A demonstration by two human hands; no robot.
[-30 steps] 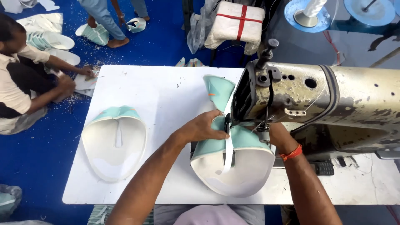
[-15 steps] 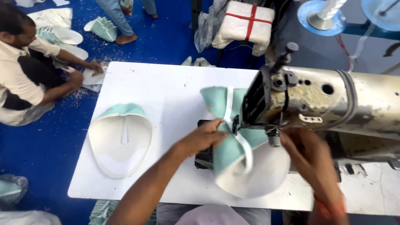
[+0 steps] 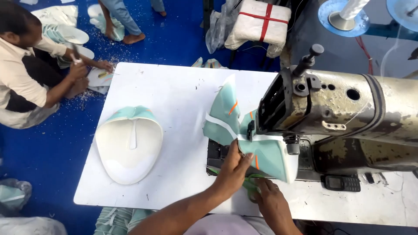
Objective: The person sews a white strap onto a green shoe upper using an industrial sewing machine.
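The teal piece (image 3: 244, 130) lies under the sewing machine (image 3: 339, 109) head near the tabletop's (image 3: 174, 100) near edge, its long axis running from the far left down to the near right, folded upward (white tape along its edges, orange marks on the teal). The left hand (image 3: 233, 172) pinches its near edge. The right hand (image 3: 265, 196) presses green scraps; its fingertips are hidden under the piece.
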